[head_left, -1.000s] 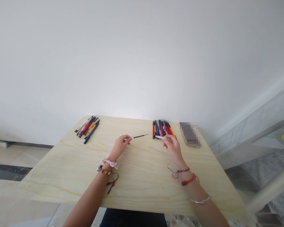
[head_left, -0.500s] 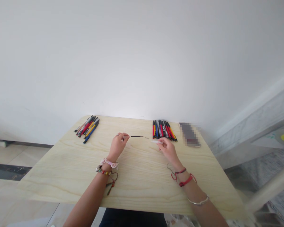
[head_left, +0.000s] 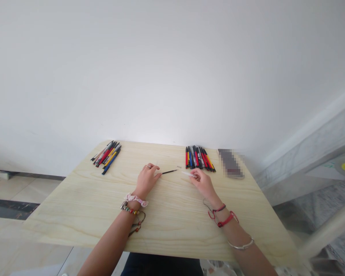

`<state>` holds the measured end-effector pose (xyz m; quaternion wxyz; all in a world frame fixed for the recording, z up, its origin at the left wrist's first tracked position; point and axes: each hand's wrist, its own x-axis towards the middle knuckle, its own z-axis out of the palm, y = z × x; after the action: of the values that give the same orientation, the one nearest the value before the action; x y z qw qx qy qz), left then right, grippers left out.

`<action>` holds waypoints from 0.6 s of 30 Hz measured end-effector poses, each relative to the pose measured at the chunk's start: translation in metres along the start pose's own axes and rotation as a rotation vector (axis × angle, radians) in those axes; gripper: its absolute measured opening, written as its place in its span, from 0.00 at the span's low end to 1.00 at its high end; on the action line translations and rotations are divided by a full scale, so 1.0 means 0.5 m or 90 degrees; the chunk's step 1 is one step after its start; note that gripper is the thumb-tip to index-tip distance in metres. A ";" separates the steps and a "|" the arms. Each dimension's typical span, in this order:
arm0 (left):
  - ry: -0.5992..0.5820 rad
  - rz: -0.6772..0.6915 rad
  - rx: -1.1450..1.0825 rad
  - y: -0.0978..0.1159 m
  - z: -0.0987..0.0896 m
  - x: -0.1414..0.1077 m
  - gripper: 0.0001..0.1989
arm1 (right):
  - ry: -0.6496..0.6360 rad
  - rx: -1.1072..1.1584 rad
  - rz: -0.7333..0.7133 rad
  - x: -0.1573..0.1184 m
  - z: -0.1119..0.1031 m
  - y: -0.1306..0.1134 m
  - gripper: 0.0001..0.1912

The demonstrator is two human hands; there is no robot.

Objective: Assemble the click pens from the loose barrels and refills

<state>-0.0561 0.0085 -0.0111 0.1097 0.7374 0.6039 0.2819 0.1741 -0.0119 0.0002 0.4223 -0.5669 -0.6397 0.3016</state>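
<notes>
A thin dark pen refill (head_left: 169, 171) reaches right from the thumb tip of my left hand (head_left: 147, 179). That hand is closed on the end of the refill, with the fingers bent over the tabletop; the grip itself is partly hidden. Between the thumb and fingers of my right hand (head_left: 202, 181) is a whitish translucent pen barrel (head_left: 186, 173), its free end pointing left toward the refill tip. The two parts are apart. A small pale piece, perhaps a spring (head_left: 179, 166), lies on the table just beyond the gap.
On the wooden table (head_left: 172, 214) lie several coloured pens (head_left: 107, 155) at the back left and a row of several more pens (head_left: 199, 158) at the back right. A phone-like pixelated slab (head_left: 231, 164) rests near the right edge. A white wall (head_left: 172, 76) stands behind.
My left hand has moved slightly right and nearer to me, and the refill now slants up to the right. The barrel in my right hand has shifted slightly left and tilted.
</notes>
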 end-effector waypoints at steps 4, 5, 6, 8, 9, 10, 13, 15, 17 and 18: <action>0.013 0.104 -0.126 0.022 -0.021 0.001 0.11 | -0.007 -0.008 -0.003 -0.001 -0.001 -0.004 0.04; -0.029 0.149 -0.168 0.030 -0.025 0.000 0.13 | -0.009 -0.012 -0.005 -0.001 -0.001 -0.004 0.04; -0.087 0.187 -0.201 0.037 -0.028 -0.002 0.14 | -0.012 -0.017 -0.007 -0.002 0.000 -0.004 0.04; -0.205 0.228 -0.227 0.048 -0.028 -0.007 0.16 | -0.017 -0.033 -0.016 -0.003 0.002 -0.004 0.03; -0.242 0.230 -0.222 0.051 -0.025 -0.010 0.17 | -0.021 -0.045 -0.024 -0.003 0.003 -0.004 0.03; -0.264 0.226 -0.205 0.052 -0.021 -0.013 0.18 | -0.027 -0.059 -0.033 -0.004 0.004 -0.003 0.02; -0.269 0.231 -0.129 0.047 -0.005 -0.016 0.16 | -0.057 -0.097 -0.066 -0.005 0.007 0.002 0.01; -0.259 0.254 -0.092 0.041 0.003 -0.016 0.12 | -0.078 -0.130 -0.086 -0.005 0.009 0.004 0.02; -0.246 0.269 -0.075 0.037 0.007 -0.016 0.10 | -0.093 -0.169 -0.107 -0.005 0.010 0.005 0.04; -0.240 0.270 -0.070 0.036 0.007 -0.016 0.10 | -0.100 -0.186 -0.118 -0.005 0.010 0.005 0.04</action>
<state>-0.0402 -0.0029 -0.0073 0.1981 0.8796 0.3892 0.1886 0.1709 -0.0132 -0.0048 0.3101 -0.5356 -0.7572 0.2087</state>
